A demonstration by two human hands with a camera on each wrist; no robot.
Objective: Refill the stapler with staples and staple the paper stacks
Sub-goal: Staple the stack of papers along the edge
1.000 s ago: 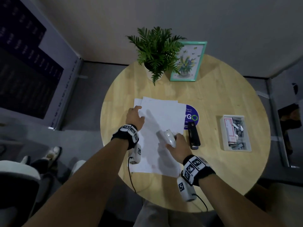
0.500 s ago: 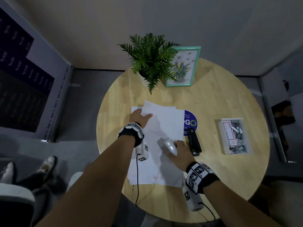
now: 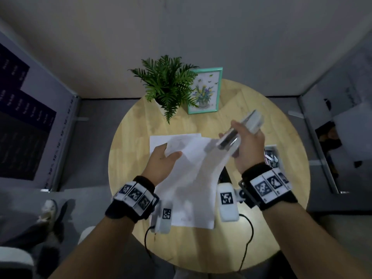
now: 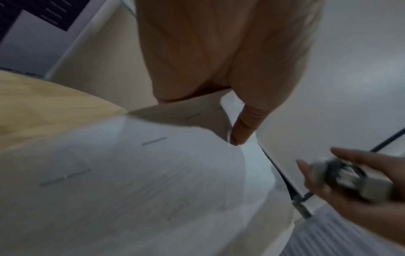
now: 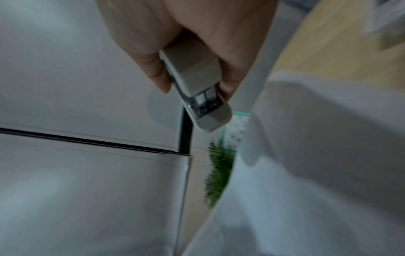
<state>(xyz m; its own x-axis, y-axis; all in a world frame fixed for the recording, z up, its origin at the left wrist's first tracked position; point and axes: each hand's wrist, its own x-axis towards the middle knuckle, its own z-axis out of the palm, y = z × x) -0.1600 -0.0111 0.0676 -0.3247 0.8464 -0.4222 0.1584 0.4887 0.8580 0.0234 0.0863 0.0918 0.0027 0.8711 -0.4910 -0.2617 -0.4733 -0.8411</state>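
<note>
Two hands busy: your left hand [image 3: 161,161] pinches the lifted paper [image 3: 193,178] corner; your right hand [image 3: 248,150] clasps the stapler [image 3: 239,131], long axis toward 2 o'clock, paper edge at its 8 o'clock.

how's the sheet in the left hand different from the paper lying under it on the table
The lifted sheet is raised and curved, its upper edge pinched by the left hand; the lower paper lies flat on the table, untouched. The lifted sheet shows nearly whole; the lower paper shows only its far edge. Both are white.
</note>
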